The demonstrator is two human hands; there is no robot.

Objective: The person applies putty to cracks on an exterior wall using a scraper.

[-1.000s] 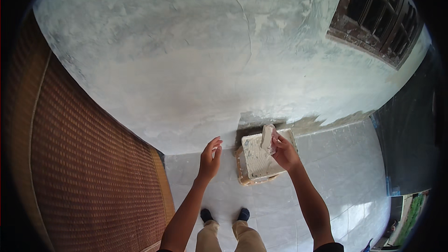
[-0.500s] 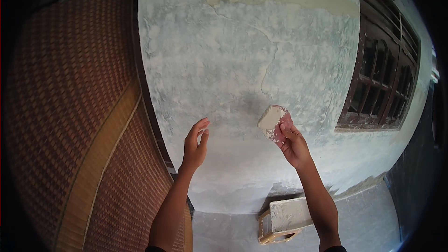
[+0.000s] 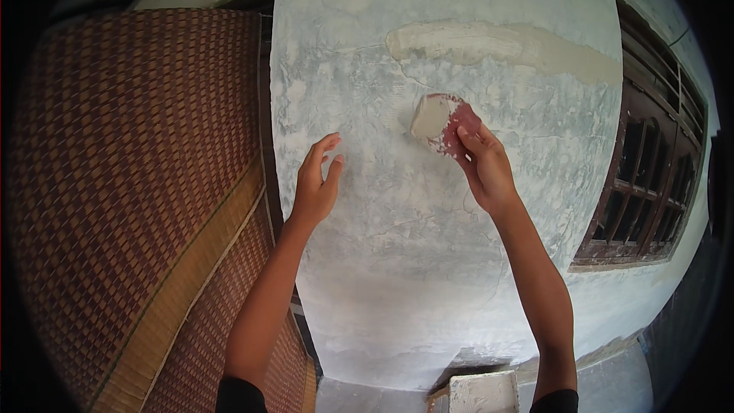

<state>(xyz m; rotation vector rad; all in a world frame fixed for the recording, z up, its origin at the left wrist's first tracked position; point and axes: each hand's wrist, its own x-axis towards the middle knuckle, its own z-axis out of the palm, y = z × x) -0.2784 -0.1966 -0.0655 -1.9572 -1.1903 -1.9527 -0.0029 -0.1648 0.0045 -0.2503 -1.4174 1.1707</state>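
In my right hand (image 3: 489, 164) is a flat red scraper (image 3: 463, 124), pinched between thumb and fingers. A thick layer of pale putty (image 3: 432, 117) covers its left part. Behind it stands a grey-white wall (image 3: 367, 206) with patchy plaster and thin cracks. Higher up, a long smear of damp beige putty (image 3: 505, 44) runs across the wall to the right. My left hand (image 3: 317, 180) is raised near the wall's left side, fingers apart and holding nothing. Whether the scraper touches the wall I cannot tell.
A brown woven mat (image 3: 138, 145) fills the left side, close to my left arm. At the right is a dark wooden window (image 3: 650, 153) with panes. Low down, a putty-coated tray (image 3: 483, 394) rests on a stool (image 3: 439, 400) on the grey floor (image 3: 367, 398).
Both hands have risen, and the scraper with putty is now higher on the wall, nearer the beige smear. My view has tilted upward, so the stool sits lower in it.
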